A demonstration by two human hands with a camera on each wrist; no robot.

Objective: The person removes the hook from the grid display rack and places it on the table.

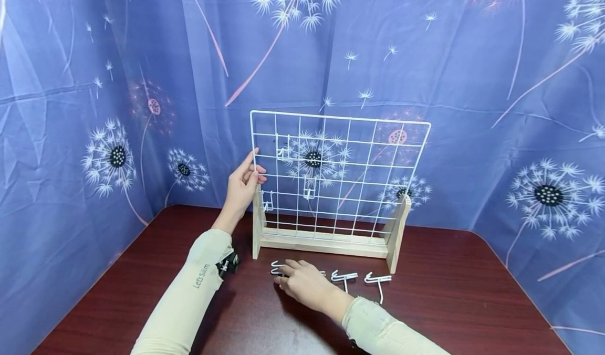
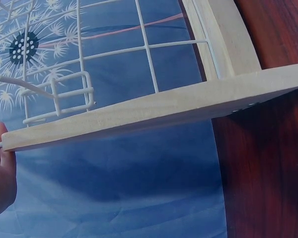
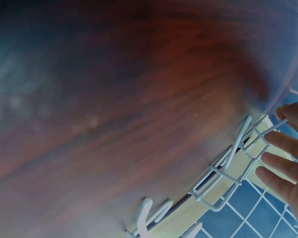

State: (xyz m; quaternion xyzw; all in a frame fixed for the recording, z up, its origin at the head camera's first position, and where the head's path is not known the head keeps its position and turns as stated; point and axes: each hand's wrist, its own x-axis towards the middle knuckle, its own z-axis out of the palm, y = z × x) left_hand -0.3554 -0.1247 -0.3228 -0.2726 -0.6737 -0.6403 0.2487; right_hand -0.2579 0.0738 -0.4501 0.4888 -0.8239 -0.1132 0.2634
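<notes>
Hooks, white wire ones, lie in a row on the dark red surface (image 1: pixel 449 302) just in front of the grid stand. My right hand (image 1: pixel 307 284) rests over the leftmost loose hook (image 1: pixel 278 267), fingers (image 3: pixel 283 166) spread and fairly straight, touching it but not curled round it as far as I can see. Two more loose hooks sit to its right: one (image 1: pixel 344 277) near my wrist, another (image 1: pixel 378 280) by the stand's right foot.

My left hand (image 1: pixel 242 187) is up at the left edge of the white wire grid (image 1: pixel 340 171), thumb and fingers pinching the outer wire above the wooden upright (image 1: pixel 257 223). The grid stands upright in its wooden base (image 1: pixel 326 242), towards the back of the surface, against the blue dandelion curtain (image 1: pixel 496 82).

Three hooks already hang on the grid: one upper left (image 1: pixel 282 150), one mid (image 1: pixel 309 189), one low by the left post (image 2: pixel 59 96).
</notes>
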